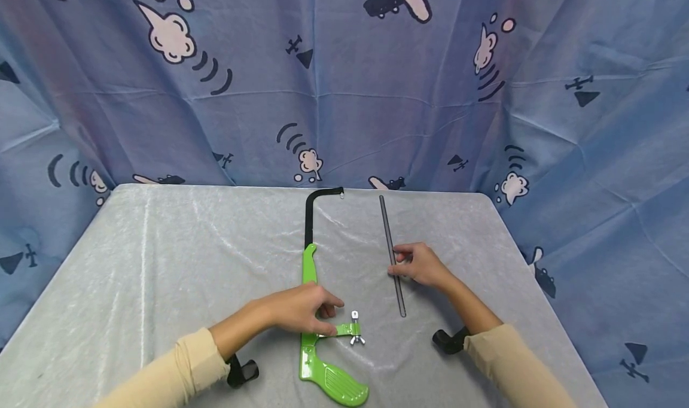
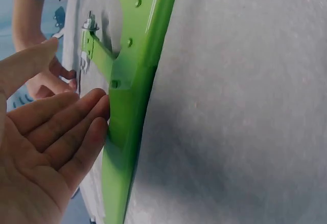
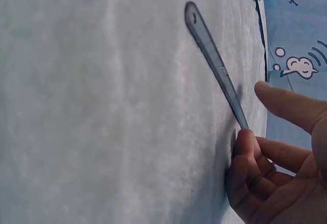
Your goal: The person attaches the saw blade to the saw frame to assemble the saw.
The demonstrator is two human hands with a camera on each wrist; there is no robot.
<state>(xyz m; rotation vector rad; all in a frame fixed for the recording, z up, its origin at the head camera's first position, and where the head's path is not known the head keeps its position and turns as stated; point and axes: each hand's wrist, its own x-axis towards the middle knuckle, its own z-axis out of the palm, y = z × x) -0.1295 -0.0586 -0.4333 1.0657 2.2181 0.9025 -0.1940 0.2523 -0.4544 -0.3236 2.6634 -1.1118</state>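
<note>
A hacksaw frame (image 1: 308, 270) lies on the table, with a green body and handle and a black bent bar at its far end. My left hand (image 1: 304, 308) is over the middle of it, fingers loosely extended. In the left wrist view, the fingertips reach the edge of the green frame (image 2: 125, 91); firm contact cannot be told. To the right lies a thin grey hacksaw blade (image 1: 386, 225). My right hand (image 1: 422, 266) is at its middle. In the right wrist view, a fingertip meets the blade (image 3: 214, 55) while the thumb stands apart from it.
A wing nut (image 1: 357, 339) sits on the frame's short green arm. The grey cloth-covered table (image 1: 215, 264) ends at a blue patterned curtain (image 1: 366, 121). Black wrist mounts (image 1: 449, 341) stick out beside the sleeves.
</note>
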